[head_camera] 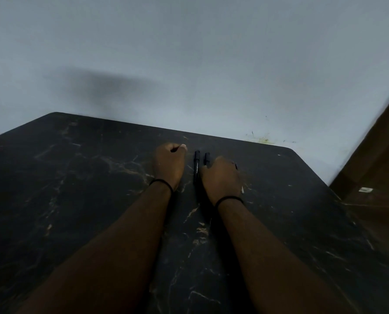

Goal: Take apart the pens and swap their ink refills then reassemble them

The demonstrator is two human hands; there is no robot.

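Nearest the camera, two bare forearms ran up across the dark, marble-patterned tabletop with pale veins point(80, 200), each wrist ringed by a thin black band: the left wrist band point(161, 183) and the right wrist band point(229, 200). The table's surface was dim, streaked with tan and white marks, its far corners rounded.

Farther on came the hands. The left hand point(169, 165) was curled into a loose fist, knuckles up, fingers folded in on themselves; nothing could be seen inside it, and it sat just left of the pens without touching them. The right hand point(220, 177) lay knuckles up over the near part of the right-hand pen, fingers bent downward. Whether those fingers were closed on that pen or only resting over it could not be told from this angle. A small pale sliver point(242, 189) showed at that hand's right edge, too small to identify.

Between the two hands lay the left slim black pen with faint pale lettering on its barrel point(196, 165), flat on the table and pointing away. Just beside it, to the right and parallel, the second slim black pen point(206, 157) showed only its far end beyond the right hand.

Beyond the table's far edge stood a plain pale grey-blue wall point(189, 53), with a small yellowish stain point(263, 139) low on the right. At far right was a brown wooden surface point(375, 159).
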